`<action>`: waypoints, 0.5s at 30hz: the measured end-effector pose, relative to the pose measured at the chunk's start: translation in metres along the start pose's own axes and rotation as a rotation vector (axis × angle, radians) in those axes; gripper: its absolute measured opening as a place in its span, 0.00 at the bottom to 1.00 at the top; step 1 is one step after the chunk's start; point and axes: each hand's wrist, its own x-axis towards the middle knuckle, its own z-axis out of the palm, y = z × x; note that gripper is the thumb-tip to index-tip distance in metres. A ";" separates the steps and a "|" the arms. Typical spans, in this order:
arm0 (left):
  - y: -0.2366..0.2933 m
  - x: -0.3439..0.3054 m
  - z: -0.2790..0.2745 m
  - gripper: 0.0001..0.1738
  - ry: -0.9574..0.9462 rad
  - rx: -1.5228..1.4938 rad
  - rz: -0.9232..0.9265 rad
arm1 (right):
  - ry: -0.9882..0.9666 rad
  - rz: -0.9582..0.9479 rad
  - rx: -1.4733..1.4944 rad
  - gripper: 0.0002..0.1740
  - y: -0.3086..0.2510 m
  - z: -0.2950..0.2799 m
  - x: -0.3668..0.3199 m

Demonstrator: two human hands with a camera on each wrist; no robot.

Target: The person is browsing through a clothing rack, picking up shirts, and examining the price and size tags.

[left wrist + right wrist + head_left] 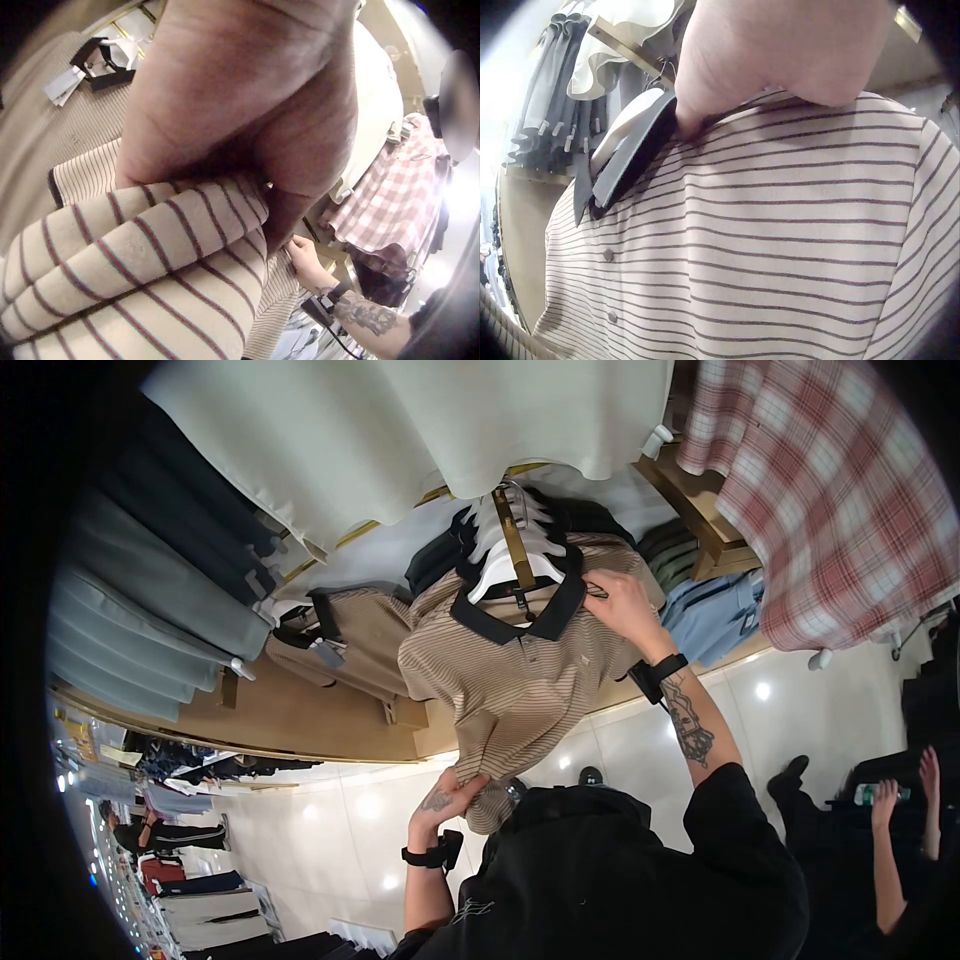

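Note:
A beige polo shirt with dark stripes [530, 680] and a black collar [490, 626] hangs on a white hanger [522, 564] at the front of a rail. My right hand [622, 606] pinches its shoulder beside the collar. Lower down, my left hand [447, 800] grips the bunched lower part of the shirt and draws it toward my body. Close up in the left wrist view, the striped fabric [142, 262] lies folded under the left hand [247, 97]. Buttons [608, 255] run down the front in the right wrist view, below the right hand [780, 52].
More hangers and dark shirts crowd behind the polo. A similar brown shirt [355, 645] lies on the wooden shelf [300, 710] to the left. Grey trousers [130, 610] and a red plaid garment [840, 490] hang at the sides. Another person holding a bottle [882, 794] is at the right.

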 end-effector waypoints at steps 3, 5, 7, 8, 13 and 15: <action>-0.011 0.004 0.001 0.17 -0.003 -0.023 0.057 | -0.005 0.007 0.005 0.14 0.002 0.004 0.000; -0.018 0.005 0.001 0.18 -0.019 -0.009 0.032 | -0.020 0.022 0.005 0.14 0.005 0.007 0.000; -0.002 0.002 -0.003 0.18 -0.045 0.023 -0.056 | -0.018 0.027 0.013 0.14 0.007 0.009 0.001; -0.004 0.002 -0.002 0.18 -0.042 0.017 -0.041 | -0.018 0.030 0.018 0.14 0.008 0.009 0.001; -0.028 0.009 0.005 0.18 0.048 -0.026 0.156 | -0.058 0.024 0.046 0.15 0.015 0.011 0.005; -0.032 0.011 0.001 0.19 -0.001 -0.019 0.059 | -0.067 0.019 0.058 0.15 0.017 0.011 0.008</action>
